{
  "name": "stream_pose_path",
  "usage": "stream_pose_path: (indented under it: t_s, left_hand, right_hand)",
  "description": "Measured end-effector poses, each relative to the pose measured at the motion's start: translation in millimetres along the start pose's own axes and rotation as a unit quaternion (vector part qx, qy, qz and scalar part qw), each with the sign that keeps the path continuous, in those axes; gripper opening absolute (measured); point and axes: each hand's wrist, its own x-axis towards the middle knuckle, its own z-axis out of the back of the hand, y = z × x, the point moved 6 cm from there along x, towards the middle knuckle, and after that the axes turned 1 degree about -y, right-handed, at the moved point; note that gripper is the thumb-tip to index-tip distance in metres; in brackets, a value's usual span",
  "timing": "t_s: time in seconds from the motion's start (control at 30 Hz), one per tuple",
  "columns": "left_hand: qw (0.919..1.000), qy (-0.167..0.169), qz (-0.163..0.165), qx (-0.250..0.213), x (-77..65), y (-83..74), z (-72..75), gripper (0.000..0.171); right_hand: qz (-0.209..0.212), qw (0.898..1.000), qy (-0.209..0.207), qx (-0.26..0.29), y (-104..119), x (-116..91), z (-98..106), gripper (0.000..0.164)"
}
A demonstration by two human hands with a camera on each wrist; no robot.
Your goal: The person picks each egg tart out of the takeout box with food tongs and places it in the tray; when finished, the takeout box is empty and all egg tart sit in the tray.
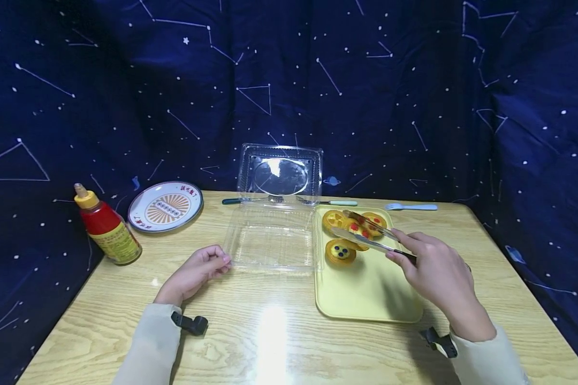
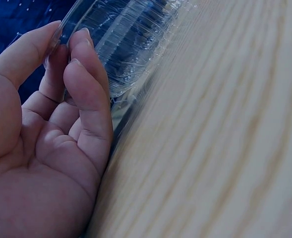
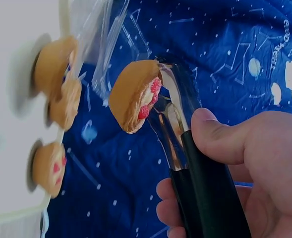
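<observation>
My left hand (image 1: 197, 274) pinches the near left corner of a clear plastic clamshell box (image 1: 272, 266) between thumb and fingers; its lid (image 1: 280, 174) stands raised at the back. Black-handled metal tongs (image 3: 205, 183) are gripped in my right hand (image 1: 438, 267). Between the tongs' ends is an egg tart with red pieces on top (image 3: 128, 94), raised above the yellow tray (image 1: 366, 297) in the right wrist view. On the tray sit a tart with dark blue berries (image 1: 340, 252), one with yellow pieces (image 1: 334, 220) and another with red pieces (image 1: 377, 222).
A red and yellow squeeze bottle (image 1: 112, 230) stands at the left beside a white patterned plate (image 1: 166, 207). Along the back edge lie a light blue fork (image 1: 411, 207), a green-handled utensil (image 1: 343, 203) and a dark-handled fork (image 1: 232, 201). A starry blue curtain hangs behind.
</observation>
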Motion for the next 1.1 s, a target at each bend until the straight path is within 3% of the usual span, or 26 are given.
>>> stream_pose_path:
  t_s: [0.5, 1.1]
  left_hand:
    - [1.0, -0.003, 0.0, -0.001, -2.5, -0.5, 2.5, 0.017]
    - [1.0, 0.002, -0.005, -0.005, -0.4, -1.1, -0.1, 0.016]
  right_hand:
    - [-0.03, 0.998, 0.041, -0.042, -46, -25, -14, 0.05]
    - [-0.031, 0.996, 0.074, -0.034, -62, -39, -37, 0.051]
